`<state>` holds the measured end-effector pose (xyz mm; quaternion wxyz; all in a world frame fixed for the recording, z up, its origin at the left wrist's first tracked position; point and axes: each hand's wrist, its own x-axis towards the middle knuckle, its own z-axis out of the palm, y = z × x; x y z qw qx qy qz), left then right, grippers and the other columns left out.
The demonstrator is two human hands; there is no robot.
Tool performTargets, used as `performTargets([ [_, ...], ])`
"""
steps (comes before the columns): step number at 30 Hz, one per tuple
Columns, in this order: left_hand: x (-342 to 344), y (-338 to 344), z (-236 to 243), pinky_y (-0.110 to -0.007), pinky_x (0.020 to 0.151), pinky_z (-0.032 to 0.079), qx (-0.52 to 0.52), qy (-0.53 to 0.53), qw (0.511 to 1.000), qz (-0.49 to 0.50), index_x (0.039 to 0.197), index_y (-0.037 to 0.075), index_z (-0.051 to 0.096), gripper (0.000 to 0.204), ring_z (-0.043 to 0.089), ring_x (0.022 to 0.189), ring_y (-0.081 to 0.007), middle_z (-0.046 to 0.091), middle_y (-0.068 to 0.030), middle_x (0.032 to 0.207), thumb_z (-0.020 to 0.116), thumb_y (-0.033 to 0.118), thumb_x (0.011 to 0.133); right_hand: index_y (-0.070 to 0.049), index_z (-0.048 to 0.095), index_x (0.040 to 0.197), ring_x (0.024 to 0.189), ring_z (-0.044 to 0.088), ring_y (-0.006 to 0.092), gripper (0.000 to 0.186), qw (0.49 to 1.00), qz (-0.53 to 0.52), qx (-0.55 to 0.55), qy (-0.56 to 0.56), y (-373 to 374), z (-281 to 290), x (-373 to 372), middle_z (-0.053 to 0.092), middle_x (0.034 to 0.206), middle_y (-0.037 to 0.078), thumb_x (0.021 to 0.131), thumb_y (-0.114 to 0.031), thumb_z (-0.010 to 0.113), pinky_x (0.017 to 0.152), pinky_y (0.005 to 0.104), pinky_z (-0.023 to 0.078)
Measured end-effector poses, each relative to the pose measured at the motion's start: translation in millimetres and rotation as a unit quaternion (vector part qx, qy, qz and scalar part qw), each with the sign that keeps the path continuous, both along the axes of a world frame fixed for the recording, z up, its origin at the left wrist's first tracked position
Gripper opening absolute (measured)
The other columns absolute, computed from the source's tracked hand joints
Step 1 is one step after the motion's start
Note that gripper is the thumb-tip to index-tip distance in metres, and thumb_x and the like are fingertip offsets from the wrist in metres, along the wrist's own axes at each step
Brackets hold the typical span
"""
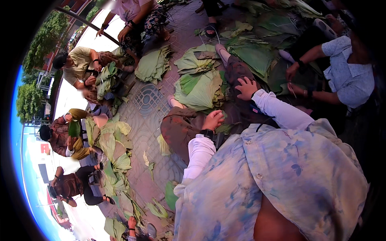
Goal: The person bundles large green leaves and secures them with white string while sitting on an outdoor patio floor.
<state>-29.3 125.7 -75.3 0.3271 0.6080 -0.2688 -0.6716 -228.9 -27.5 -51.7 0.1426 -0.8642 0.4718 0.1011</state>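
My left hand (213, 120), a dark watch at its wrist, is held over my lap beside my left knee. Its fingers are curled closed; whatever may be inside them is hidden. A bit of green leaf (224, 117) shows just past it. My right hand (246, 88) rests on my right leg with the fingers spread, holding nothing. Between my feet lies a pile of large, pale green leaves (199, 91), stacked flat with ragged, drying edges. Both hands are apart from this pile.
Another leaf stack (153, 64) lies farther off, near a round patterned cover (148, 99) in the paving. Broad leaves (251, 56) spread beyond my right leg. On my right sits a person in a pale blue shirt (349, 74). Several people sit at the left beside leaf heaps (114, 148).
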Motion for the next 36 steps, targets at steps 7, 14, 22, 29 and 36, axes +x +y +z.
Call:
performTargets([
  [7, 1, 2, -5, -0.019, 0.052, 0.041, -0.003, -0.007, 1.000, 0.023, 0.113, 0.009, 0.049, 0.033, 0.056, 0.070, -0.0080, 0.058, -0.0018, 0.096, 0.052, 0.022, 0.083, -0.024, 0.049, 0.116, 0.127, 0.014, 0.0334, 0.050, 0.999, -0.004, 0.036, 0.000, -10, 3, 5, 0.022, 0.136, 0.006, 0.069, -0.037, 0.059, 0.092, 0.0606, 0.022],
  [14, 5, 7, -7, -0.022, 0.058, 0.045, -0.004, -0.024, 1.000, -0.007, 0.115, 0.011, 0.046, 0.034, 0.057, 0.077, -0.0096, 0.058, -0.0014, 0.099, 0.050, 0.026, 0.085, -0.024, 0.049, 0.116, 0.127, 0.013, 0.0315, 0.049, 0.999, -0.002, 0.035, -0.022, -10, 2, 0, 0.022, 0.136, 0.005, 0.070, -0.037, 0.059, 0.092, 0.0608, 0.021],
  [22, -3, 20, 39, -0.026, 0.069, 0.046, -0.021, 0.037, 0.996, 0.081, 0.119, 0.008, 0.042, 0.037, 0.056, 0.089, -0.0169, 0.054, -0.0080, 0.109, 0.048, 0.025, 0.087, -0.023, 0.050, 0.115, 0.127, 0.013, 0.0312, 0.048, 0.998, -0.011, 0.050, -0.030, -6, 2, -7, 0.023, 0.136, 0.004, 0.070, -0.038, 0.058, 0.093, 0.0585, 0.021],
  [29, 26, 38, 106, -0.033, 0.077, 0.047, -0.130, 0.106, 0.975, 0.145, 0.119, 0.004, 0.040, 0.040, 0.055, 0.095, -0.0214, 0.052, -0.0118, 0.112, 0.049, 0.024, 0.086, -0.023, 0.050, 0.115, 0.128, 0.012, 0.0315, 0.047, 0.997, 0.012, 0.060, -0.037, -3, 7, -2, 0.023, 0.136, 0.005, 0.071, -0.037, 0.058, 0.094, 0.0583, 0.020],
  [36, 56, 21, 218, -0.035, 0.082, 0.046, -0.288, 0.095, 0.932, 0.198, 0.118, 0.004, 0.041, 0.038, 0.053, 0.099, -0.0240, 0.050, -0.0124, 0.114, 0.048, 0.025, 0.087, -0.023, 0.050, 0.116, 0.128, 0.013, 0.0321, 0.046, 0.998, 0.014, 0.053, -0.043, -3, 9, 1, 0.024, 0.136, 0.007, 0.072, -0.036, 0.055, 0.094, 0.0587, 0.018],
])
